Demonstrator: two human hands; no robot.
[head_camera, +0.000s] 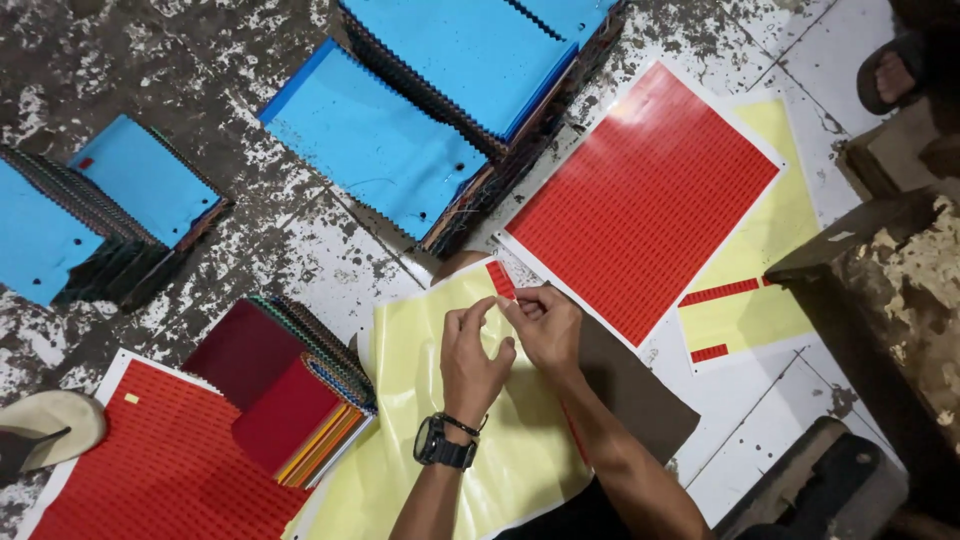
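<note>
Head view: left hand (472, 352), watch at the wrist, and right hand (545, 325) are meeting over a yellow backing sheet (430, 420); fingertips of both are pinching a small red sticker strip (501, 280) at its far edge. Red sticker sheet (640, 200) is lying right; fabric swatch book (285, 385) left; blue swatch stacks (400, 130) far.

Sandalled foot (893, 72) cut off top-right.

The yellow backing sheet (440, 420) looks like glossy, smooth paper. Blue swatches (375, 140) look like matt cloth. The floor (290, 245) is rough and flaking.
</note>
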